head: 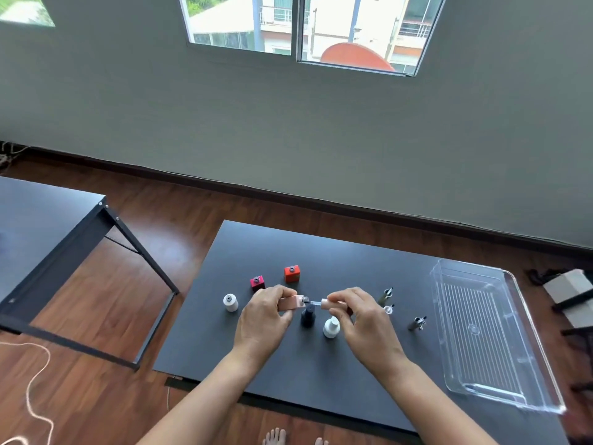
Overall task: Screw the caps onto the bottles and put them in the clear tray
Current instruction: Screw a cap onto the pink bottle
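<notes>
While the left hand (263, 319) gripped a pink bottle (290, 304) and the right hand (362, 319) pinched its brush cap (336, 304), both hung over a black tabletop (321, 374). Wood floor (96, 300), grey wall (288, 139) beyond.

A plain grey-green wall (288, 139) runs across in front of me, meeting a dark skirting board (321, 201) and a glossy reddish-brown wooden floor (96, 300) that catches the daylight. High up, a sliding window (305, 27) in a pale metal frame lets in bright light and shows buildings outside, with a smaller window (25, 9) at the upper left. A black table (321, 364) stands ahead, a second dark table (38, 226) on metal legs is to its left, and a pale cord (29, 395) lies looped on the boards.
</notes>
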Demonstrator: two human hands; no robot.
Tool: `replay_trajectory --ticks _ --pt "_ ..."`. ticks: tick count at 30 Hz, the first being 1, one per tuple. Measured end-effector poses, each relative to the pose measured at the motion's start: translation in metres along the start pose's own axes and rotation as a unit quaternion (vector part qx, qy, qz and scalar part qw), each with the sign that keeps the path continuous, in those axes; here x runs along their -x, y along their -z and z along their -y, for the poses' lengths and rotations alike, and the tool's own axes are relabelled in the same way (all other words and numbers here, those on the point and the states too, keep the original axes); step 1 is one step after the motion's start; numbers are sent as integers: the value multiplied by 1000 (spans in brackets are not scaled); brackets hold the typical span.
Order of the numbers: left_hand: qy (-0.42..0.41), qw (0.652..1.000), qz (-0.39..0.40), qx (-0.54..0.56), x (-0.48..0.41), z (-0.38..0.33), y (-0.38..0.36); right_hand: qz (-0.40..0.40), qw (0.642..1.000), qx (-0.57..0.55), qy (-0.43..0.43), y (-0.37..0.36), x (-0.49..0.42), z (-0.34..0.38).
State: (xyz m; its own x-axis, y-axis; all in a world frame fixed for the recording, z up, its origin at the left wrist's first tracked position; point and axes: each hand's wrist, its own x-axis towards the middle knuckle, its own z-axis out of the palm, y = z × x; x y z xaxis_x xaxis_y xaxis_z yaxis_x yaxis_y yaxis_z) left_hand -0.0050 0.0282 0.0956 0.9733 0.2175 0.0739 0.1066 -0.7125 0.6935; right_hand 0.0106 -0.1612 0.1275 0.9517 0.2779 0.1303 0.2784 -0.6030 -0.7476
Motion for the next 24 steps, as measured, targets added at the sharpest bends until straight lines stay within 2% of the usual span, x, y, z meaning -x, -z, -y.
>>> replay_trajectory --ticks 4,24 --pt "-2 1000 0 0 -2 -4 -1 -26 999 22 0 3 -1 0" --pt "-21 1000 -5 0 -5 -11 4 -17 999 39 28 2 -10 4"
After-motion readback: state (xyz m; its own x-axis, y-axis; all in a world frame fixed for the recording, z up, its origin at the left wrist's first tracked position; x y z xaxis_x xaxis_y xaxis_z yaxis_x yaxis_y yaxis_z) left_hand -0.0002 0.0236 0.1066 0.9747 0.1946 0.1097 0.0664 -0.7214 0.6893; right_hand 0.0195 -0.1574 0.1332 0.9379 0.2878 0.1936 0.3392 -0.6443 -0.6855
